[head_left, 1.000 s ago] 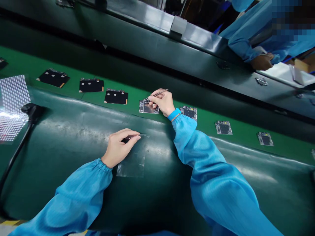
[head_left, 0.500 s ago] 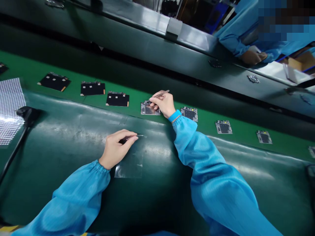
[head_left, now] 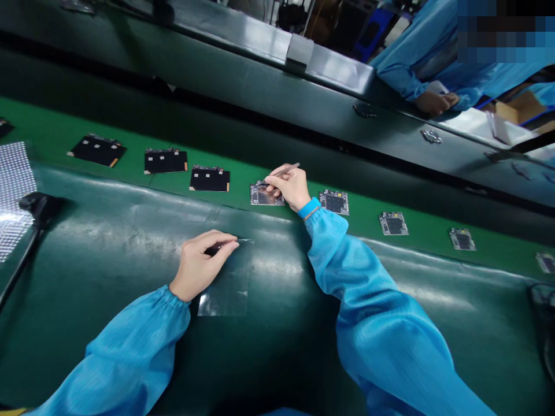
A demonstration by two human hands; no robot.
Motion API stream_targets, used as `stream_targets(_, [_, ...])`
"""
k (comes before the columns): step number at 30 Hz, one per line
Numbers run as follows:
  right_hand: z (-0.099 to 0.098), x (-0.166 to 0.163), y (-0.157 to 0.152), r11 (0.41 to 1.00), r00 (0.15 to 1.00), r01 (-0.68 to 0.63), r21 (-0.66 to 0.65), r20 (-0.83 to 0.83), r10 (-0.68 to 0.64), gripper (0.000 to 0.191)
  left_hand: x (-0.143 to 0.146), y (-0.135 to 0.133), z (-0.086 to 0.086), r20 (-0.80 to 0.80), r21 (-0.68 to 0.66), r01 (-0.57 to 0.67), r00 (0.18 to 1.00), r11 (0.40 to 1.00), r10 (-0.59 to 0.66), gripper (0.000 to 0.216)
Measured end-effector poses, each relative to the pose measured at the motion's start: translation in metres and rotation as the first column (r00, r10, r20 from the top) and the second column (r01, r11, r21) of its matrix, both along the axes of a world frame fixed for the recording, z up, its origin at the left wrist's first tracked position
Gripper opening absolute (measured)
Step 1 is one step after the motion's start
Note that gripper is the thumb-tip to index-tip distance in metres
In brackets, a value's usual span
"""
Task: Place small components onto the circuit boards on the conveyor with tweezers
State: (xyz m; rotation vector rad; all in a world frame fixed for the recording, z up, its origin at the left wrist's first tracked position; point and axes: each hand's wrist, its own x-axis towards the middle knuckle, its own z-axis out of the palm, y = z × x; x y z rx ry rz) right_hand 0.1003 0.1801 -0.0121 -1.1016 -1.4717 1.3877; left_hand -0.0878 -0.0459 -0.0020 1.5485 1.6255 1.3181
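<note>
The right hand (head_left: 289, 189) pinches tweezers (head_left: 288, 170) over the circuit board (head_left: 263, 197) at the green strip's (head_left: 239, 184) near edge; fine work there seems in hand, calling next for a steady wrist. The left hand (head_left: 200, 263) grasps a slim tool (head_left: 217, 247), kind unclear, above the counter (head_left: 130, 237). Bare strip opens leftward; rightward, the cuff (head_left: 309, 208) crowds another board (head_left: 337, 202).

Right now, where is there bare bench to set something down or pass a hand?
Bare bench shows between the clear film and the right sleeve, and between the black plug and the left sleeve. Crowded: the bright green strip, lined with boards, the right hand holding tweezers over one.
</note>
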Motion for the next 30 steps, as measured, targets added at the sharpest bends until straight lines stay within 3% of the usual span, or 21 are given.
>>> stream_targets(17, [0.0,0.02,-0.001,0.999,0.999,0.044,-0.001,0.007,-0.044,0.021,-0.001,-0.001,0.0,-0.012,-0.017,-0.005,1.0,1.0,0.005,0.008])
stream_targets(23, [0.004,0.03,-0.001,0.998,0.998,0.057,0.0,0.024,-0.057,0.032,-0.001,0.0,0.0,-0.022,-0.027,-0.013,1.0,1.0,0.012,0.01])
stream_targets(27, [0.015,0.035,-0.006,0.989,0.992,0.12,0.086,-0.043,-0.117,0.041,-0.001,0.0,-0.002,-0.013,-0.018,-0.008,1.0,1.0,0.007,0.01])
stream_targets(30, [0.023,0.021,-0.016,0.97,0.993,-0.028,0.24,0.12,-0.001,0.037,-0.001,0.0,-0.003,-0.014,-0.011,-0.001,1.0,1.0,0.001,0.01])
